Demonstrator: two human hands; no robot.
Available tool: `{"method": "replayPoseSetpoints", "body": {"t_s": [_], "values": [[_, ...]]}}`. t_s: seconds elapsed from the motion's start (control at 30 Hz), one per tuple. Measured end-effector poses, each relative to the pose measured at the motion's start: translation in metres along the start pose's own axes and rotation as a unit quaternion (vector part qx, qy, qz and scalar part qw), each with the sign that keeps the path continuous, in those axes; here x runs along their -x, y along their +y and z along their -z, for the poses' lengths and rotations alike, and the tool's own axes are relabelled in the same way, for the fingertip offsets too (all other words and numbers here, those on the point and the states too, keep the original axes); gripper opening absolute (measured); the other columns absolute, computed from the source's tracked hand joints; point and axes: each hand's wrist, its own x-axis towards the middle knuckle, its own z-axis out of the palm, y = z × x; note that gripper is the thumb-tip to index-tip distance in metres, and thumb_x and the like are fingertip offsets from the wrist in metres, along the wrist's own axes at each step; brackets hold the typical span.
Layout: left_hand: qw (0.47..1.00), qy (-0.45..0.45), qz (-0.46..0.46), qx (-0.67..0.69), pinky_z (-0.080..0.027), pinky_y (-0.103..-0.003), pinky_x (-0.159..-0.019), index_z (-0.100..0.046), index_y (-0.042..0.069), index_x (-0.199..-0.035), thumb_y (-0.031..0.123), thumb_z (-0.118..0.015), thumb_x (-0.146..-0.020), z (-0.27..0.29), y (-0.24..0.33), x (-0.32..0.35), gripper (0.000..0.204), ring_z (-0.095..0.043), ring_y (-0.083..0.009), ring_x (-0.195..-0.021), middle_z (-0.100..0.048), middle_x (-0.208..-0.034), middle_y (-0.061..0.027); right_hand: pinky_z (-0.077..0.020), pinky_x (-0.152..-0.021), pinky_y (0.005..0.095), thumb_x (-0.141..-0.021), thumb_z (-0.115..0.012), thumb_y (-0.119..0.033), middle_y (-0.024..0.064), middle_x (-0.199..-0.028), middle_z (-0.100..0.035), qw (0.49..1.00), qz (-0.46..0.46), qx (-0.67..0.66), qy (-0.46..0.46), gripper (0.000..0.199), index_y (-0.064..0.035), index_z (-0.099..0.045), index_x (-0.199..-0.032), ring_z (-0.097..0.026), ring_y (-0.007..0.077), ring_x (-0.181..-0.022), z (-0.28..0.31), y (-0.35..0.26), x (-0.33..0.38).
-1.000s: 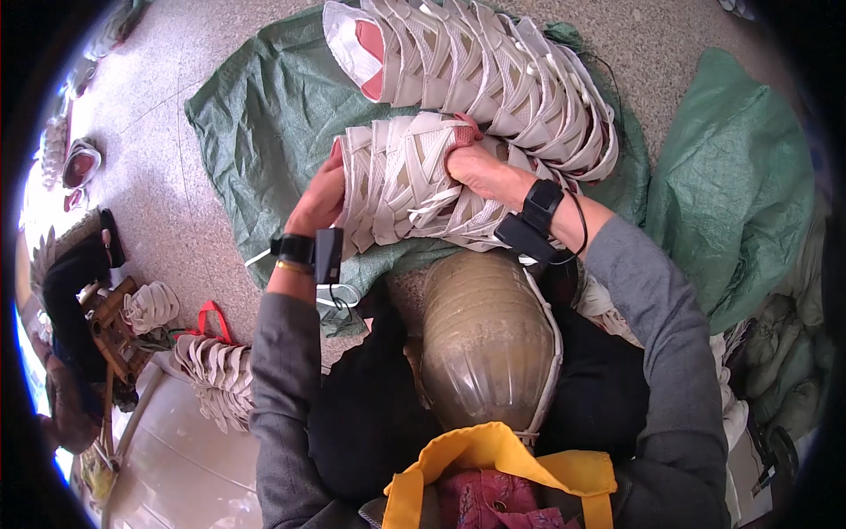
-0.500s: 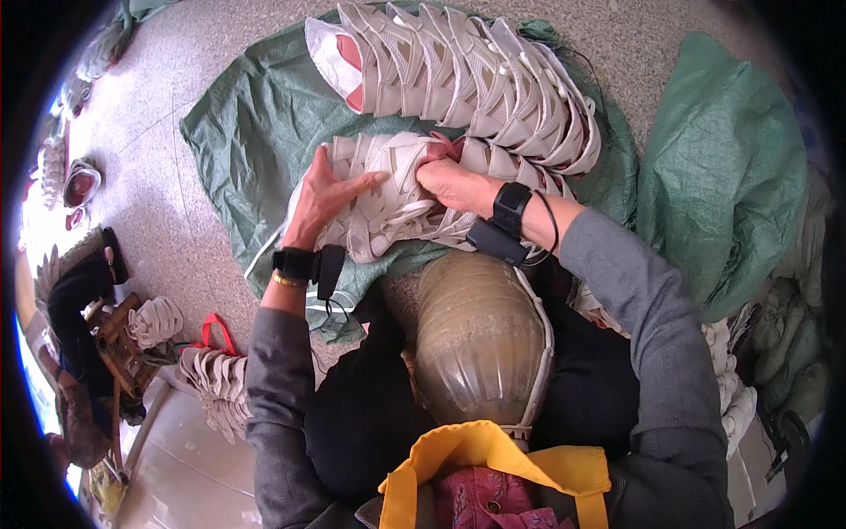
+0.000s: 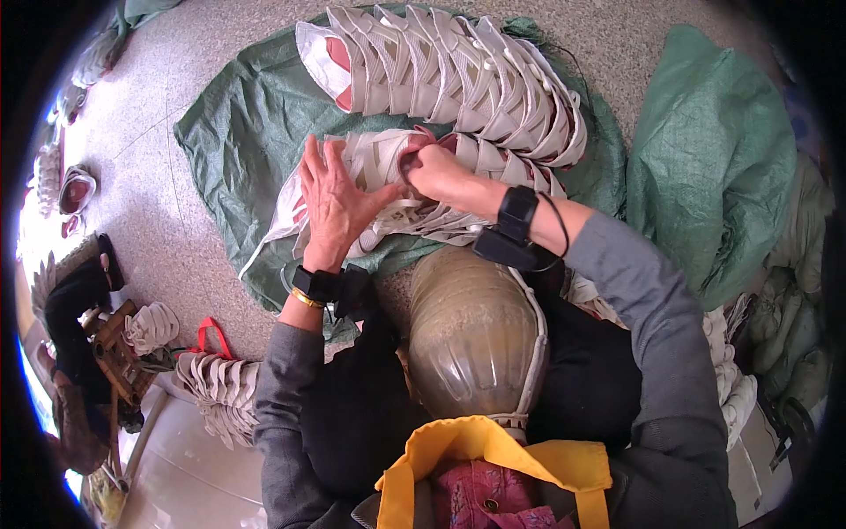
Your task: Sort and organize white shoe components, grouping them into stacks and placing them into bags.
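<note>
A row of nested white shoe uppers (image 3: 379,150) with reddish lining lies before me on a spread green woven sack (image 3: 225,115). My right hand (image 3: 445,181) is closed on one upper of this row, its fingers curled into the reddish opening and partly hidden there. Over the row's left part rests my left hand (image 3: 335,198), fingers spread and thumb pointing toward the right hand. It grips nothing that I can see. Just beyond, a longer curved row of the same uppers (image 3: 441,66) lies on its side.
Between my legs is a large clear, ribbed plastic container (image 3: 471,331) with a pale cord along it. Another green sack (image 3: 709,159) bulges at the right. At the left are more stacked uppers (image 3: 220,388), a wooden stool (image 3: 119,353) and a person in dark clothes (image 3: 75,300).
My left hand has lifted its fingers off the uppers and opened wider, shifting slightly right. The right hand has moved a little left, with the reddish opening now wider around its fingers.
</note>
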Motion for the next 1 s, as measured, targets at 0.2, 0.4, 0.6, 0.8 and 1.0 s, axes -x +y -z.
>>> {"method": "replayPoseSetpoints", "body": {"t_s": [0.2,0.4,0.6,0.8,1.0], "values": [[0.986,0.014,-0.166,0.011,-0.036,-0.050,-0.102,-0.049,0.002,-0.117,0.019,-0.082,-0.067,0.009,0.019,-0.006,0.063,-0.040,-0.0410,-0.124,-0.043,-0.135,-0.0202,-0.0476,-0.059,0.0346,-0.079,-0.070,-0.018,0.0125,-0.068,-0.066,0.961,0.252,0.044,0.109,0.021,0.0023,-0.069,-0.081,-0.063,0.0190,-0.061,0.054,0.003,0.050],[0.936,-0.172,-0.115,0.285,-0.052,-0.033,-0.062,-0.052,0.003,-0.108,0.000,-0.071,-0.077,-0.001,0.047,-0.005,0.036,-0.062,-0.0232,-0.065,-0.064,-0.085,-0.0098,-0.0494,-0.060,0.0235,-0.088,-0.068,-0.011,0.0029,-0.074,-0.066,0.975,0.177,-0.121,0.055,0.014,0.0028,-0.067,-0.086,-0.061,0.0077,-0.067,0.059,0.019,0.064],[0.943,-0.148,-0.093,0.284,-0.048,-0.032,-0.061,-0.056,0.000,-0.090,0.002,-0.066,-0.085,-0.018,0.056,-0.003,0.012,-0.061,-0.0177,-0.064,-0.061,-0.074,-0.0099,-0.0529,-0.063,0.0232,-0.089,-0.068,-0.011,0.0046,-0.081,-0.067,0.958,0.133,-0.254,0.010,0.014,0.0028,-0.065,-0.094,-0.064,0.0093,-0.071,0.075,0.031,0.078],[0.975,-0.085,-0.137,0.151,-0.047,-0.044,-0.063,-0.045,0.001,-0.095,0.000,-0.055,-0.089,-0.046,0.064,0.002,0.012,-0.059,-0.0423,-0.075,-0.060,-0.079,-0.0180,-0.0518,-0.067,0.0279,-0.088,-0.065,-0.011,0.0035,-0.082,-0.068,0.962,0.126,-0.065,0.235,0.014,0.0000,-0.064,-0.096,-0.064,0.0115,-0.073,0.130,0.109,0.116],[0.955,-0.102,-0.068,0.270,-0.046,-0.044,-0.063,-0.046,0.002,-0.095,0.000,-0.054,-0.088,-0.064,0.066,0.016,0.011,-0.059,-0.0395,-0.070,-0.056,-0.075,-0.0198,-0.0538,-0.082,0.0348,-0.092,-0.051,-0.008,0.0132,-0.101,-0.067,0.927,-0.072,-0.337,0.146,0.026,0.0068,-0.061,-0.111,-0.066,0.0230,-0.093,0.129,0.192,0.144]]}}
